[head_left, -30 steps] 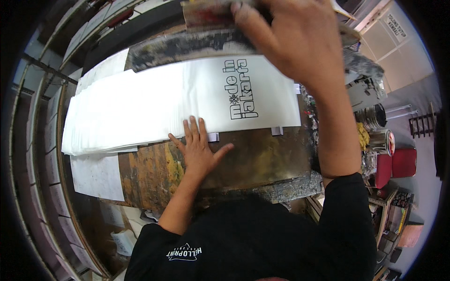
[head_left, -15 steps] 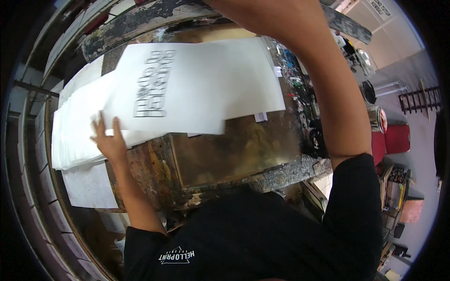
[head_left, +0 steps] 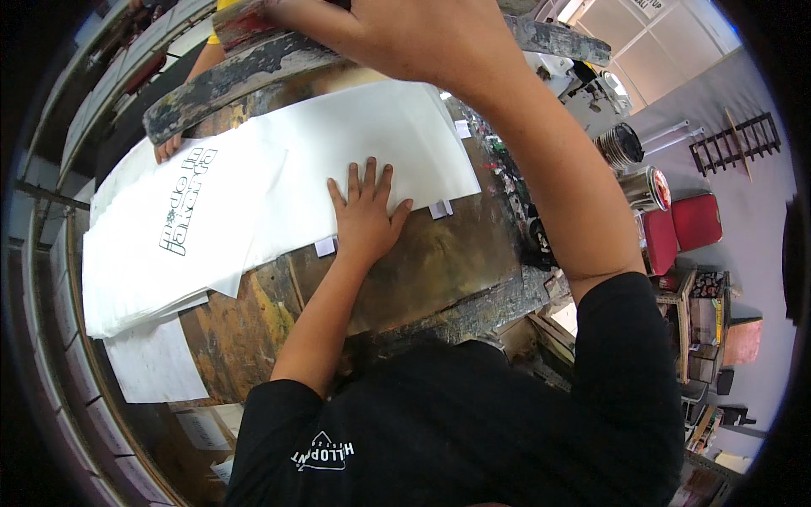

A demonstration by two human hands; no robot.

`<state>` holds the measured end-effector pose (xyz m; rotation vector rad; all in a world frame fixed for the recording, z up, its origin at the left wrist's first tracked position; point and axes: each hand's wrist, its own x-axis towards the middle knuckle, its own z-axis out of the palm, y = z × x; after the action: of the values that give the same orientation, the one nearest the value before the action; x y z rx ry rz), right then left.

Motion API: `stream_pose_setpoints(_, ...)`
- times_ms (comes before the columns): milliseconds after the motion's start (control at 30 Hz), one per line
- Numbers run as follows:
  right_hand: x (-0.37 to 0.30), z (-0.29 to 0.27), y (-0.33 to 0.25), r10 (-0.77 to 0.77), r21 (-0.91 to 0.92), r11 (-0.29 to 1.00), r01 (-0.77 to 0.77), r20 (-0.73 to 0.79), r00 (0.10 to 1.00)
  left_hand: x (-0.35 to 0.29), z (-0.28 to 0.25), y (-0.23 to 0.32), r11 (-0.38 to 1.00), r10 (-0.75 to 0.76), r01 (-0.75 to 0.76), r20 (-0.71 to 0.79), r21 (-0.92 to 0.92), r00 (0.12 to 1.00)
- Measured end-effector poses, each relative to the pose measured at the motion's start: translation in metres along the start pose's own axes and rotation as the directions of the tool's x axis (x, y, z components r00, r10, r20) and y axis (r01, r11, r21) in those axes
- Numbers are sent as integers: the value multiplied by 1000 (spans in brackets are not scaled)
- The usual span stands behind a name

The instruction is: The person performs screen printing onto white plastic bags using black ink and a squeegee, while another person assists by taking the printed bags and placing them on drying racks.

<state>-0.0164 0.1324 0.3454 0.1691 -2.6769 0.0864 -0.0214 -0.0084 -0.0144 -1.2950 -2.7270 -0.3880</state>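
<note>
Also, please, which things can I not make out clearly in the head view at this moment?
All in the head view:
Right hand: most fingers are cut off by the top edge, so its grip cannot be told.
Co-worker's hand: mostly hidden by the paint-stained bar.
Sheet stack: any print on lower sheets is hidden by those above.
White sheet: the patch behind the left hand is covered.

Black short-sleeved shirt (head_left: 473, 422), white print (head_left: 324, 456)

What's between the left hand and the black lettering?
Just white paper, in the head view: the blank margin of the printed sheet, then the white sheet under the left hand. Nothing lies on that stretch.
</note>
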Motion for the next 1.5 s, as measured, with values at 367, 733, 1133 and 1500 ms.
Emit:
stream_pose_setpoints(367, 0, 33, 4, -92, -100, 993, 56, -396, 914, 0, -50, 10, 1000, 13, -13, -55, 0, 998)
stream_pose_setpoints(733, -183, 149, -19, -101, 125, 990, 67, 290, 952, -124, -110, -61, 724, -432, 309, -56, -617, 900)
stream_pose_setpoints(1133, -115, 300, 47, -90, 116, 990, 83, 62, 994, -144, -63, -72, 908, -356, 292, -187, -300, 916)
stream_pose_setpoints(1500, -25, 248, 86, -162, 272, 961, 60, 374, 913, -139, -70, -65, 874, -357, 207, -294, -439, 887)
